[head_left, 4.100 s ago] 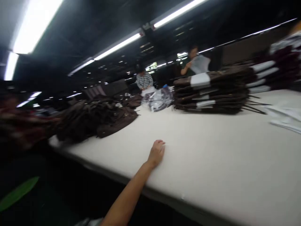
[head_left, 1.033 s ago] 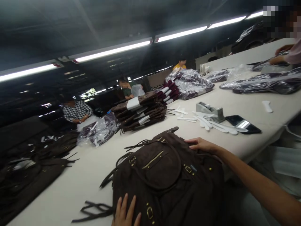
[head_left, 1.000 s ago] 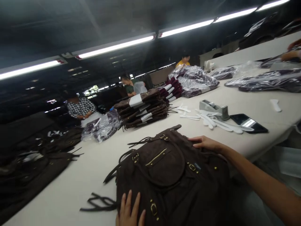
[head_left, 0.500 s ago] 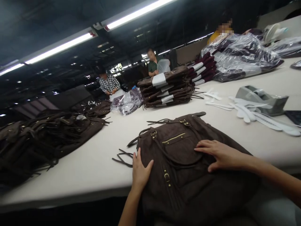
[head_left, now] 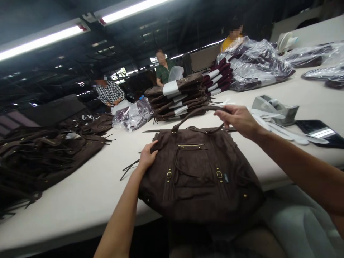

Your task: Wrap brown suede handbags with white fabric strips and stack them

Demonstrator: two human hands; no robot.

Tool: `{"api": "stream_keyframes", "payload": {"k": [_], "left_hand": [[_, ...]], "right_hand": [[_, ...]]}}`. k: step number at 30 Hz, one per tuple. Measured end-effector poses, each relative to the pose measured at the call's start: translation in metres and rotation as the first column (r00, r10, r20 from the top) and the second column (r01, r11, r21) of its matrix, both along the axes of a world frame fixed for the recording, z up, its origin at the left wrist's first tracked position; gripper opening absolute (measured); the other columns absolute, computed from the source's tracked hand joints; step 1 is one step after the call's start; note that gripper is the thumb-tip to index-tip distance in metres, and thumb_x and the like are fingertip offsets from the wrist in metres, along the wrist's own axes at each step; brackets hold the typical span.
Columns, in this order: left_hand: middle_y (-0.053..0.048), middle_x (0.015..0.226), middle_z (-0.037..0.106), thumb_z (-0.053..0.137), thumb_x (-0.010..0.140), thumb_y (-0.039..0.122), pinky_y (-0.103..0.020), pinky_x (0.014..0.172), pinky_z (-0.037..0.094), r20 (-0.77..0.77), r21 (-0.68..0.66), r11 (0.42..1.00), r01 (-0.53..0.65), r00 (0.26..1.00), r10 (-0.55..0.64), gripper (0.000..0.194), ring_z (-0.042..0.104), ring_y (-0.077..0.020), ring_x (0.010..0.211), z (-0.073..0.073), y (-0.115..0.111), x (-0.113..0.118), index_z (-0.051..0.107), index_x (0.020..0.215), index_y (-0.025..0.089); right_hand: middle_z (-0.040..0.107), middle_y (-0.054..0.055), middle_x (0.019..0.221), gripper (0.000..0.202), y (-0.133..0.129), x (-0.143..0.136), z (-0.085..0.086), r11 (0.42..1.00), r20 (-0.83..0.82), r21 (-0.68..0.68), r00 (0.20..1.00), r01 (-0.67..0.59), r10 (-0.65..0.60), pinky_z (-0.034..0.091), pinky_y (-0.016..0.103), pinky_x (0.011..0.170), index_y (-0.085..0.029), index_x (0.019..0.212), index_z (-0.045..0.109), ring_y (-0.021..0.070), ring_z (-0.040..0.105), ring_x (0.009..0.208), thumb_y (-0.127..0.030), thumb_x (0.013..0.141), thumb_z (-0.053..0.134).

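A dark brown handbag (head_left: pixel 195 166) with a zipped front pocket and brass buckles lies at the near edge of the table, its lower part overhanging. My right hand (head_left: pixel 238 120) is closed around its handle (head_left: pixel 193 114), raised above the bag's top edge. At the bag's upper left side, my left hand (head_left: pixel 147 154) grips the edge, thumb toward the front and the other fingers partly hidden. Thin dark strings (head_left: pixel 129 167) trail on the table beside that hand.
Brown bags (head_left: pixel 53 154) are heaped at left. Farther back stand a banded brown stack (head_left: pixel 177 98) and plastic-wrapped bags (head_left: pixel 258 68). At right lie a grey tape dispenser (head_left: pixel 276 107), white strips (head_left: pixel 282 132) and a dark tablet-like device (head_left: pixel 321 132). Several people work across the table (head_left: pixel 107 172).
My right hand has gone from lying on the bag's front to lifting its handle. The bag has turned squarer to me. My left hand has closed on its side edge. The view has shifted right.
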State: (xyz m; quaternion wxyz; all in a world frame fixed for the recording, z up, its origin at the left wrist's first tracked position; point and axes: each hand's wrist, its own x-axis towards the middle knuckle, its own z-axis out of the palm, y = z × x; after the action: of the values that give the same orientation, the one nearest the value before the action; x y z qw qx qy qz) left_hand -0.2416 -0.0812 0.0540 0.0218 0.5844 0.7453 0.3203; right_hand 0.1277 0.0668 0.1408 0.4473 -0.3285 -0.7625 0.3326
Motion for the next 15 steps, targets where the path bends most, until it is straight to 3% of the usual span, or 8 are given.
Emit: {"api": "stream_keyframes", "payload": {"k": [3,6,8,10,13,15], "left_hand": [[-0.011,0.112,0.068,0.062,0.078,0.010,-0.042,0.103,0.044,0.013,-0.135,0.991,-0.002,1.000,0.003,0.046,0.061,-0.0256,0.109,-0.021,0.023,-0.011,0.062,0.124,0.017],[-0.011,0.111,0.068,0.059,0.084,0.013,-0.041,0.103,0.043,0.003,-0.170,0.985,-0.023,1.000,0.024,0.046,0.061,-0.0250,0.108,-0.037,0.021,-0.011,0.059,0.129,0.018],[-0.012,0.111,0.067,0.056,0.086,0.015,-0.041,0.102,0.044,-0.008,-0.173,0.983,-0.053,0.999,0.052,0.046,0.061,-0.0254,0.108,-0.040,0.012,-0.010,0.057,0.132,0.018],[-0.013,0.112,0.067,0.055,0.088,0.015,-0.040,0.100,0.044,-0.018,-0.171,0.982,-0.086,0.996,0.084,0.044,0.061,-0.0255,0.107,-0.041,0.003,-0.007,0.057,0.132,0.018],[-0.012,0.114,0.066,0.055,0.088,0.016,-0.037,0.100,0.044,-0.033,-0.154,0.979,-0.134,0.991,0.131,0.045,0.061,-0.0236,0.108,-0.042,-0.006,0.001,0.056,0.133,0.020],[-0.011,0.113,0.066,0.054,0.088,0.019,-0.037,0.101,0.044,-0.052,-0.131,0.974,-0.184,0.983,0.178,0.047,0.060,-0.0232,0.108,-0.042,-0.013,0.006,0.054,0.135,0.020]], "right_hand": [[0.060,0.006,0.101,0.035,0.064,-0.017,0.012,0.976,0.086,0.166,0.984,0.139,-0.155,0.053,0.024,0.078,-0.007,0.121,0.057,0.0095,0.056,0.082,-0.032,0.100,0.045],[0.049,0.018,0.132,0.037,0.100,-0.028,-0.006,0.956,0.158,0.214,0.959,0.198,-0.234,0.034,0.040,0.111,0.000,0.127,0.054,0.0213,0.047,0.119,-0.014,0.093,0.050],[0.038,0.019,0.145,0.042,0.102,-0.033,-0.026,0.943,0.199,0.270,0.947,0.194,-0.252,0.021,0.043,0.118,-0.003,0.129,0.055,0.0282,0.033,0.135,-0.009,0.088,0.054],[0.032,0.015,0.150,0.042,0.091,-0.036,-0.047,0.922,0.247,0.351,0.934,0.161,-0.258,0.021,0.042,0.119,-0.009,0.128,0.059,0.0297,0.027,0.140,-0.010,0.086,0.055],[0.038,0.012,0.148,0.035,0.069,-0.034,-0.073,0.885,0.303,0.452,0.915,0.108,-0.266,0.028,0.045,0.117,-0.015,0.118,0.066,0.0303,0.033,0.138,-0.018,0.085,0.054],[0.045,0.012,0.142,0.035,0.056,-0.022,-0.085,0.889,0.340,0.448,0.901,0.099,-0.271,0.031,0.048,0.114,-0.017,0.116,0.067,0.0314,0.038,0.134,-0.024,0.084,0.054]]}}
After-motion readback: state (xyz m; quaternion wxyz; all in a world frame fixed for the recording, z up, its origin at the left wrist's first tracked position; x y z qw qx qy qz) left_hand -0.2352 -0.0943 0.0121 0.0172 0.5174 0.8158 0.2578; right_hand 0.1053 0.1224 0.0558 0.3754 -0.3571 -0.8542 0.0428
